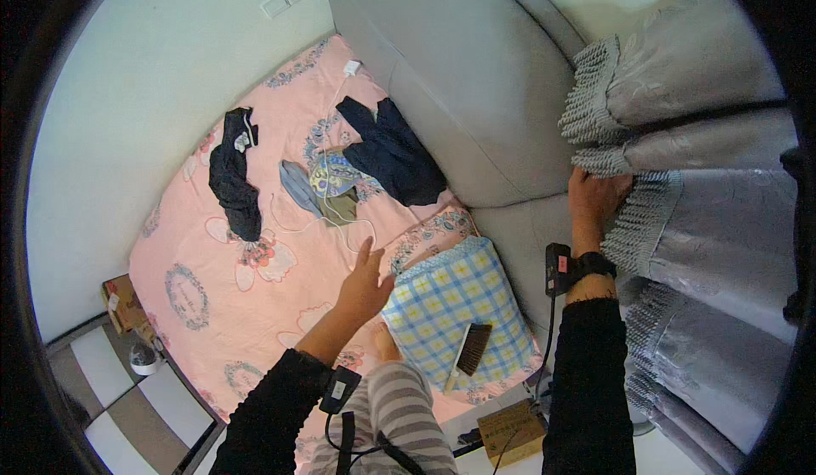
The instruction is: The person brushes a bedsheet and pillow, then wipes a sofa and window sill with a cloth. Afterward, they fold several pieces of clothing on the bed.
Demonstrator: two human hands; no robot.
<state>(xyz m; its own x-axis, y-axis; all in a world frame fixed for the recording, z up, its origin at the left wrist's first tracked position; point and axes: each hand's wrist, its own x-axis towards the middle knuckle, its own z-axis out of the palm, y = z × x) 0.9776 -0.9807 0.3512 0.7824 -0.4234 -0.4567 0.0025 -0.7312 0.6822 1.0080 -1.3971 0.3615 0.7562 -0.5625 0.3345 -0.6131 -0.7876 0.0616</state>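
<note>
My left hand hangs in front of me over the bed, fingers apart and nothing in them. It is just left of a plaid pillow in blue, white and yellow. A bed brush with dark bristles lies on that pillow. On the right, my right hand is at the fringed edge of a grey curtain. The fringe hides part of its fingers, so their grip is unclear. Under my knees spreads a pink floral bed sheet.
A black garment, a navy garment and small folded cloths lie on the bed. A white charging cable runs among them. The grey padded headboard borders the bed. A cardboard box is below.
</note>
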